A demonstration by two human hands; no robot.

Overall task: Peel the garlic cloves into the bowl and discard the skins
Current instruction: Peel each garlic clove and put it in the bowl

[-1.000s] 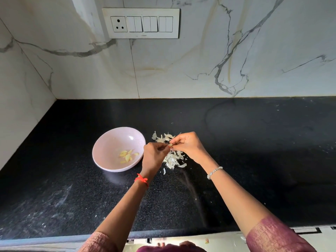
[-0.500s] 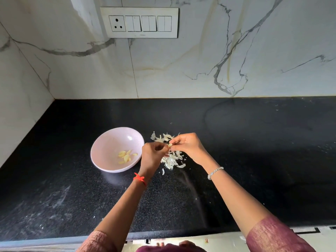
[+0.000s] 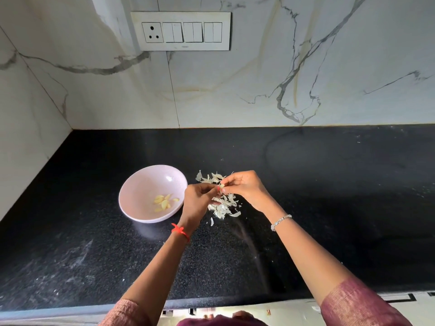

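A pale pink bowl [image 3: 141, 184] sits on the black counter and holds several peeled yellow cloves [image 3: 164, 203]. Just right of it lies a heap of white garlic skins [image 3: 223, 205]. Above that heap my left hand [image 3: 197, 201] and my right hand [image 3: 244, 188] meet, and both pinch one small garlic clove [image 3: 222, 185] between fingertips. Most of the clove is hidden by the fingers.
The black stone counter [image 3: 329, 196] stretches wide to the right and toward me. Marble walls close off the back and left corner. A switch panel [image 3: 181, 31] is mounted on the back wall. The counter's front edge [image 3: 70, 311] runs along the bottom.
Both hands stay together over the skins, working the clove with small finger movements. The bowl and the heap of skins have not moved.
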